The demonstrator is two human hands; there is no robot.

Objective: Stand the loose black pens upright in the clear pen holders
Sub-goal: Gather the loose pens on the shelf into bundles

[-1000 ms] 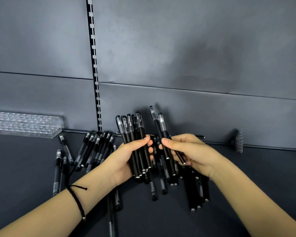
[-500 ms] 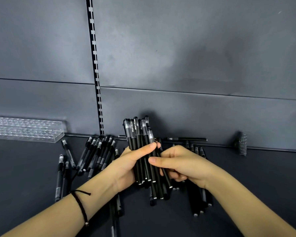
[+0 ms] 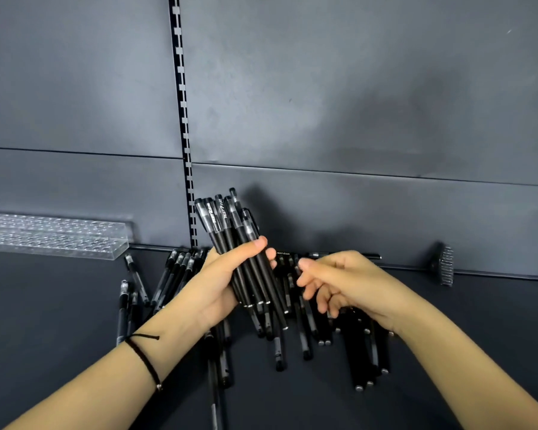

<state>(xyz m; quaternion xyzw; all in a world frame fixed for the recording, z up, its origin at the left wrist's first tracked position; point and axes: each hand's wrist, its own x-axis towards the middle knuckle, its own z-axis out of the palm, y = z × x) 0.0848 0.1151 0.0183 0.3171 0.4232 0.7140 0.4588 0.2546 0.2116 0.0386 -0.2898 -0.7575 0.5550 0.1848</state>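
You are holding a bunch of black pens (image 3: 230,234) in your left hand (image 3: 221,287), near the middle of the frame. Your thumb and fingers are wrapping tight around the middle of the bunch. The pens are pointing up and leaning a little to the left. Their see-through caps are sticking out at the top, in front of the grey back wall (image 3: 323,103). Your right hand (image 3: 345,283) is hanging just to the right of the bunch and is not touching it. Its fingers are bending loosely and sitting a little apart, and they are holding nothing. Under both hands a pile of loose pens (image 3: 308,333) is lying flat on the dark shelf (image 3: 44,321), spreading from the middle toward the lower right. The other loose pens (image 3: 171,274) are lying just left of your left hand, some of them side by side like a fan. The clear pen holder (image 3: 53,235) is sitting at the left edge of the frame, back by the wall and well apart from your hands, and its rows of small round holes are showing. A thin black cord (image 3: 143,358) is going around your left wrist. A black slotted strip (image 3: 182,119) is running up the wall above the bunch. A small black toothed piece (image 3: 443,263) is leaning at the wall on the right.
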